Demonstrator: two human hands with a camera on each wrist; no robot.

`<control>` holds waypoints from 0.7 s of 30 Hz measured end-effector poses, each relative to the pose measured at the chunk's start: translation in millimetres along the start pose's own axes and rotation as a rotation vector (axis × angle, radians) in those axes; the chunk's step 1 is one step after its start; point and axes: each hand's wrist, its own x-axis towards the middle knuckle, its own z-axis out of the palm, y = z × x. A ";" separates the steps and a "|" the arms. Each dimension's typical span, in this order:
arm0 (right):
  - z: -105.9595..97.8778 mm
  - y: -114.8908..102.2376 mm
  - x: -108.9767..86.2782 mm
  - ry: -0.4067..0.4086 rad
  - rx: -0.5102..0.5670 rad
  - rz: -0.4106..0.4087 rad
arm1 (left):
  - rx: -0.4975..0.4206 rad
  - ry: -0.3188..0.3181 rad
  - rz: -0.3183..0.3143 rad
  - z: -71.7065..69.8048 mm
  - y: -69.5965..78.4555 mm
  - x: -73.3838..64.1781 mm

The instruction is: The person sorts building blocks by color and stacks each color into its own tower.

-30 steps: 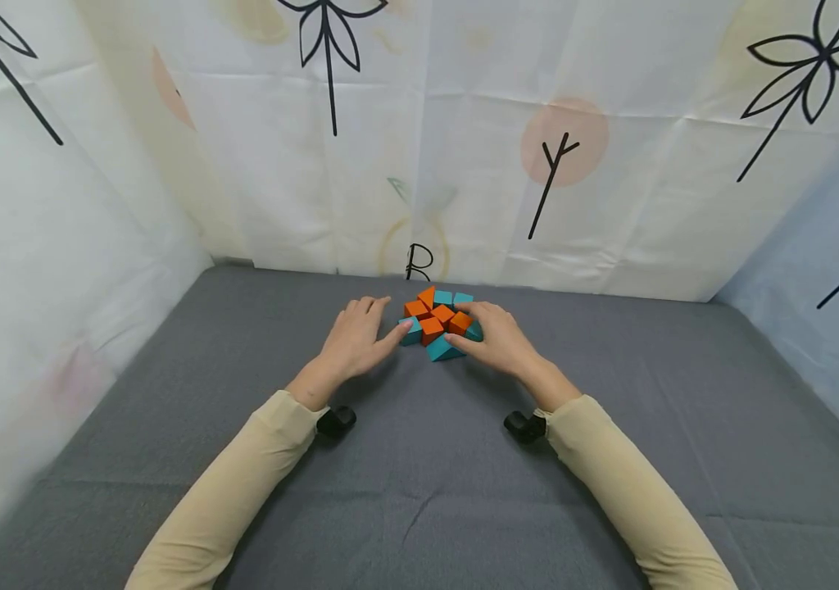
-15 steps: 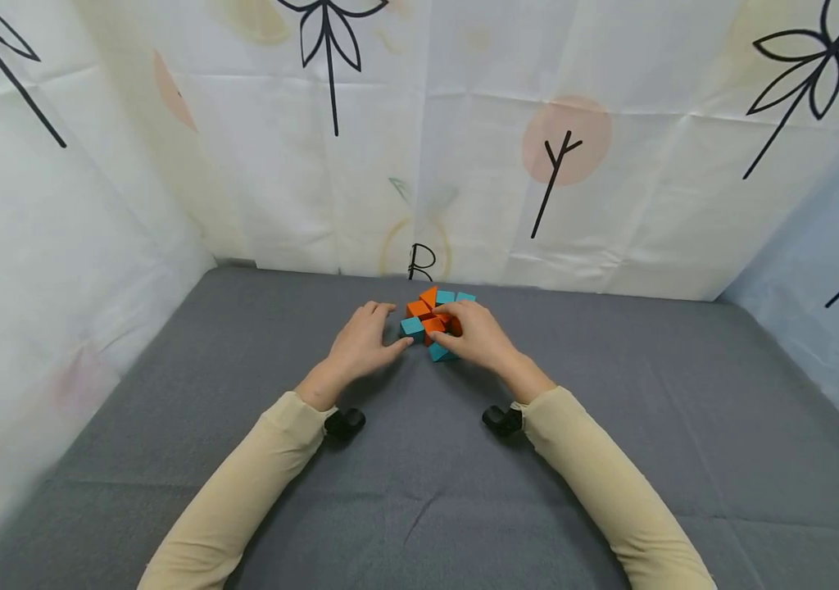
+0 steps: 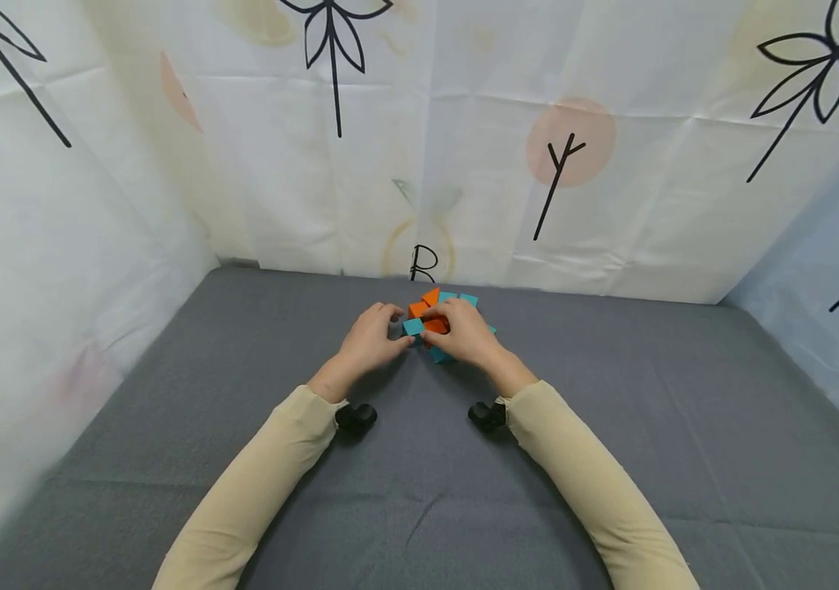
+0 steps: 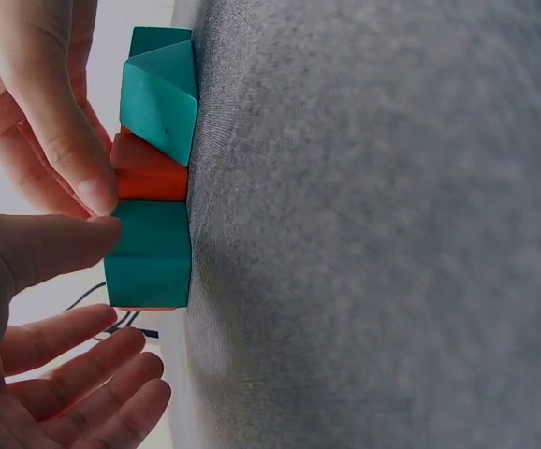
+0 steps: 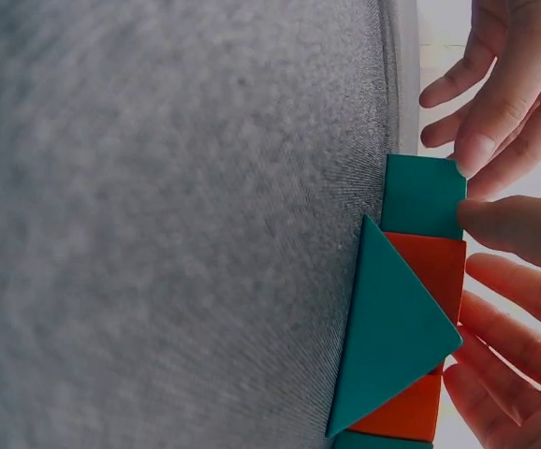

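Observation:
A tight cluster of teal and orange blocks lies on the grey cloth between both hands. At its near left is a teal cube (image 3: pixel 414 327). My left hand (image 3: pixel 368 339) stands beside it, its thumb tip at the cube's upper edge and its fingers apart from it in the left wrist view. My right hand (image 3: pixel 468 333) is over the cluster, hiding part of it. Its thumb tip meets the top of the teal cube in the right wrist view, its fingers extended past the orange block (image 5: pixel 432 267). A teal triangular block (image 5: pixel 392 337) leans before the orange ones.
A grey cloth (image 3: pixel 419 492) covers the table. Behind the blocks hangs a white patterned curtain (image 3: pixel 478 205), with more fabric on both sides. An orange triangular block (image 3: pixel 431 297) and a teal block (image 3: pixel 468 300) show at the back of the cluster.
My right hand has moved left across the cluster to the teal cube, covering the right-hand blocks. My left hand has shifted slightly right. The teal cube sits a little differently beside it.

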 end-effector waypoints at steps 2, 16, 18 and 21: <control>1.2 -0.3 1.5 0.000 -0.023 0.000 | -0.004 -0.004 -0.010 0.2 0.2 0.5; 6.7 -1.1 6.2 0.004 -0.028 0.021 | -0.034 0.005 -0.004 5.4 0.8 3.2; 7.5 -0.8 6.2 0.010 -0.029 0.026 | -0.045 0.005 0.000 5.3 0.4 4.0; 8.0 -0.8 6.0 0.019 -0.028 0.028 | -0.061 0.002 0.001 4.7 -0.4 5.2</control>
